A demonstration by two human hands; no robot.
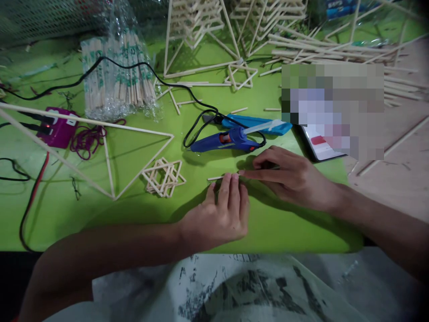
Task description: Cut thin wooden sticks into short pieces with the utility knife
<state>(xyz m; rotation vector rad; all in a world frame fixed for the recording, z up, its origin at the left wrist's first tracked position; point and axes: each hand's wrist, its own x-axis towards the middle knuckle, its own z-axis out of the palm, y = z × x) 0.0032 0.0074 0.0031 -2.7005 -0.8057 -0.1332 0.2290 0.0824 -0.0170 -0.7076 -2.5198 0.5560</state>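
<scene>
A short thin wooden stick (214,179) lies on the green table in front of me. My left hand (224,214) is closed, its fingertips pressed down together on the stick. From the right, my right hand (291,176) reaches to the stick's other end, index finger stretched toward it and the remaining fingers curled; that end is mostly hidden by my fingers. Just beyond my hands rests a blue glue gun (228,140) with a clear glue stick in its back. To the left of my left hand sits a small star-shaped frame of sticks (164,177).
Behind the glue gun lies a blue cutter (258,124), with a black cable (157,76) running past. A large stick triangle (114,194) and purple adapter (62,127) occupy the left. Bagged chopsticks (117,76), stick towers (197,18), loose sticks (318,51) and a phone (318,152) surround the workspace.
</scene>
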